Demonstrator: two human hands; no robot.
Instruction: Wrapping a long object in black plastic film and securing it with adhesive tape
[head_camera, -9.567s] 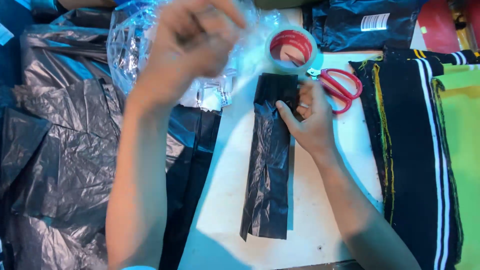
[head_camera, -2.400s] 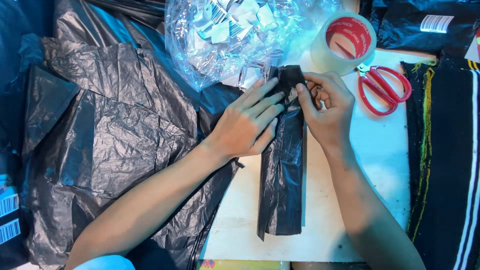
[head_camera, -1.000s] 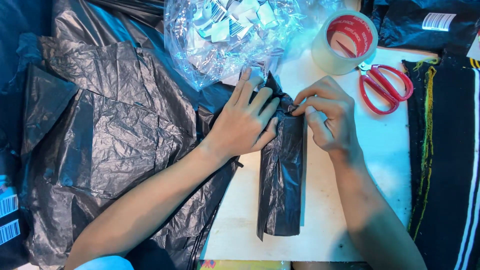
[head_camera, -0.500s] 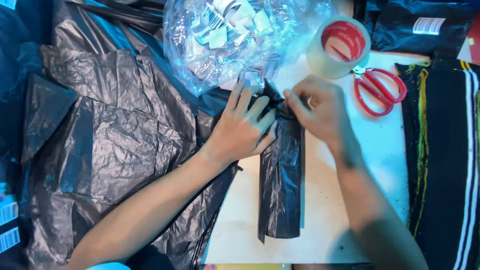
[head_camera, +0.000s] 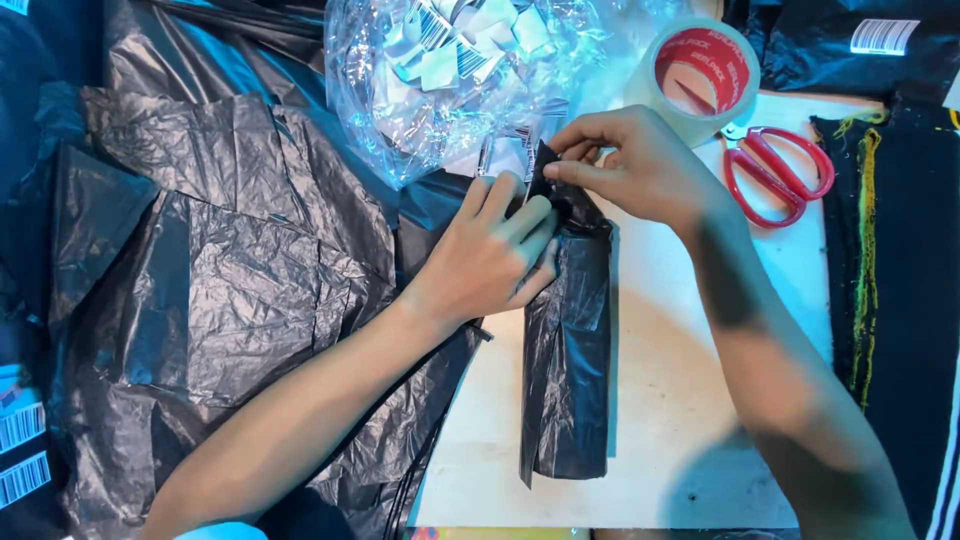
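Black plastic parcel (head_camera: 567, 350) lies lengthwise on the counter (head_camera: 680, 400); left hand (head_camera: 490, 255) presses flat on its upper part, right hand (head_camera: 630, 165) pinches its top flap.

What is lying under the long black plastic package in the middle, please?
The black package lies on the pale tabletop. The left hand presses its upper part; the right hand pinches its top end. Anything inside is hidden.

Single head-worn view, looking steeply down, close over the white table (head_camera: 700, 330)
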